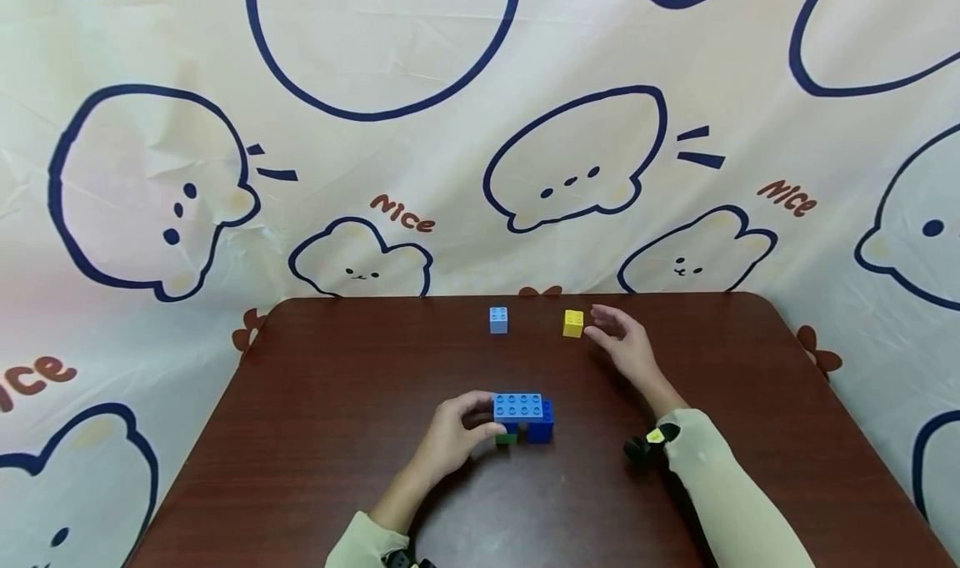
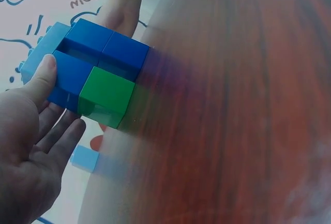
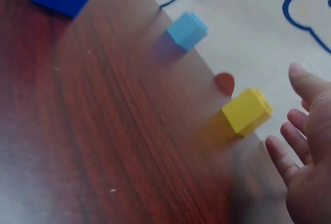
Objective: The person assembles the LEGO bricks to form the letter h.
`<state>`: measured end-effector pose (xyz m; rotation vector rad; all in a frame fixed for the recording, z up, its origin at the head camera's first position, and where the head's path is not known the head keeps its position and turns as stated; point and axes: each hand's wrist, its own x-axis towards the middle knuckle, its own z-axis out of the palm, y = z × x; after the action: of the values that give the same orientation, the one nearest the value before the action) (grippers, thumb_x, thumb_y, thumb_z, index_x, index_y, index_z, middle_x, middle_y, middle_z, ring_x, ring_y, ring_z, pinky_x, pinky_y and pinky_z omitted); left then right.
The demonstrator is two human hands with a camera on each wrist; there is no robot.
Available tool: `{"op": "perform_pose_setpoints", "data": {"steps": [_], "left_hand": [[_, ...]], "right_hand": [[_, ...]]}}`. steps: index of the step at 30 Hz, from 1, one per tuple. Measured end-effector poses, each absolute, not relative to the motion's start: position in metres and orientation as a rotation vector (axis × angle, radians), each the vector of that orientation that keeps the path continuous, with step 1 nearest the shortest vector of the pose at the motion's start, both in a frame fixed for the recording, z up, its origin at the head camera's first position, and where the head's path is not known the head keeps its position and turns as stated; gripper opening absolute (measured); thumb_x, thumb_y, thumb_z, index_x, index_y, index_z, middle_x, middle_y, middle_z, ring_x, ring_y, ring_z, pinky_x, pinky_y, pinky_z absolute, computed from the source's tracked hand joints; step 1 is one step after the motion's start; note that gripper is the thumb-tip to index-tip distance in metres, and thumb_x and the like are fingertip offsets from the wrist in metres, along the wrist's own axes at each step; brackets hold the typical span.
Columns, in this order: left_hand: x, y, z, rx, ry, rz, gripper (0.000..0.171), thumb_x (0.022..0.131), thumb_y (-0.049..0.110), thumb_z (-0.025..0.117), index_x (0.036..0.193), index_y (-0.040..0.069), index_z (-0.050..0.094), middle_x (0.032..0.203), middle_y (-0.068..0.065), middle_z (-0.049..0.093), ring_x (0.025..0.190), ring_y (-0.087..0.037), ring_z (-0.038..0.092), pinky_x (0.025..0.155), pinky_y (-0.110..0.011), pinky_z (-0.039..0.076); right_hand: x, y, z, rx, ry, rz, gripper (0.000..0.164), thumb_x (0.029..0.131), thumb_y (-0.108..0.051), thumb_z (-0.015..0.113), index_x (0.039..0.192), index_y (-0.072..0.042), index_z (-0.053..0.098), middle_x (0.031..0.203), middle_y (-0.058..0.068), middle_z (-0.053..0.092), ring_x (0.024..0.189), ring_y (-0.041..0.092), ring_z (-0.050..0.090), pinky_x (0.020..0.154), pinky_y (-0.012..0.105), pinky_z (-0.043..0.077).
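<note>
My left hand (image 1: 452, 436) grips the left end of a toy brick structure, thumb on the near side and fingers behind. A light blue brick (image 1: 517, 406) lies across its top. Under that stand dark blue bricks (image 1: 541, 429) with a gap between them, and a green brick (image 2: 106, 97) forms the foot of the left side. Toward the far edge, my right hand (image 1: 628, 347) is just right of a small yellow brick (image 1: 573, 324), fingers spread and holding nothing. The right wrist view shows a space between the fingers and the yellow brick (image 3: 247, 112).
A small light blue brick (image 1: 498, 320) stands near the table's far edge, left of the yellow one. The brown table (image 1: 337, 384) ends at a hanging cloth (image 1: 450, 159) with cartoon drawings, which also runs along both sides.
</note>
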<state>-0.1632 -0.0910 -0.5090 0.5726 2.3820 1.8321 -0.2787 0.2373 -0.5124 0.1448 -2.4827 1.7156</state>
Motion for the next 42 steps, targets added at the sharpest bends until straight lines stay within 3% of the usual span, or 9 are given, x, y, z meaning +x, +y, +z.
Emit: {"op": "perform_pose_setpoints", "data": {"steps": [4,7,14,27,35,42], "left_hand": [[-0.164,-0.091,-0.510,0.581,2.391,1.826,0.034,0.087,0.010,0.080,0.119,0.002,0.070,0.113,-0.012,0.072,0.104,-0.026,0.071,0.083,-0.027,0.058],[-0.163,-0.090,-0.509,0.582,2.393,1.826,0.035,0.087,0.010,0.080,0.119,0.002,0.069,0.113,-0.013,0.072,0.104,-0.026,0.071,0.083,-0.026,0.058],[-0.162,-0.092,-0.508,0.576,2.385,1.827,0.036,0.088,0.010,0.079,0.121,0.002,0.069,0.115,-0.013,0.072,0.105,-0.027,0.071,0.084,-0.028,0.058],[-0.164,-0.093,-0.511,0.574,2.420,1.787,0.034,0.088,0.013,0.079,0.119,0.003,0.070,0.113,-0.012,0.072,0.103,-0.024,0.071,0.082,-0.026,0.058],[-0.161,-0.088,-0.504,0.542,2.456,1.748,0.033,0.088,0.002,0.077,0.119,-0.003,0.068,0.114,-0.018,0.071,0.104,-0.032,0.071,0.083,-0.035,0.059],[-0.164,-0.091,-0.510,0.541,2.403,1.816,0.036,0.086,0.007,0.080,0.120,0.002,0.069,0.114,-0.012,0.072,0.103,-0.025,0.071,0.083,-0.031,0.059]], "right_hand": [[-0.289,0.239,-0.519,0.108,-2.543,1.701,0.060,0.096,-0.030,0.073,0.147,-0.005,0.052,0.146,0.016,0.055,0.130,0.034,0.053,0.109,0.046,0.045],[-0.296,0.239,-0.522,0.091,-2.604,1.675,0.061,0.097,-0.028,0.072,0.149,-0.005,0.050,0.148,0.018,0.052,0.131,0.036,0.051,0.112,0.052,0.041],[-0.306,0.230,-0.526,0.062,-2.683,1.605,0.058,0.098,-0.019,0.071,0.149,-0.004,0.049,0.145,0.021,0.053,0.129,0.038,0.051,0.111,0.052,0.041],[-0.305,0.215,-0.531,-0.005,-2.719,1.464,0.054,0.096,-0.019,0.074,0.145,-0.007,0.054,0.135,0.021,0.060,0.125,0.037,0.055,0.108,0.053,0.044],[-0.299,0.216,-0.529,-0.013,-2.704,1.456,0.047,0.096,-0.016,0.073,0.139,-0.003,0.058,0.128,0.021,0.065,0.119,0.036,0.059,0.103,0.051,0.048],[-0.290,0.218,-0.519,0.038,-2.735,1.456,0.046,0.096,-0.017,0.074,0.137,-0.001,0.060,0.126,0.021,0.066,0.113,0.036,0.063,0.099,0.049,0.052]]}}
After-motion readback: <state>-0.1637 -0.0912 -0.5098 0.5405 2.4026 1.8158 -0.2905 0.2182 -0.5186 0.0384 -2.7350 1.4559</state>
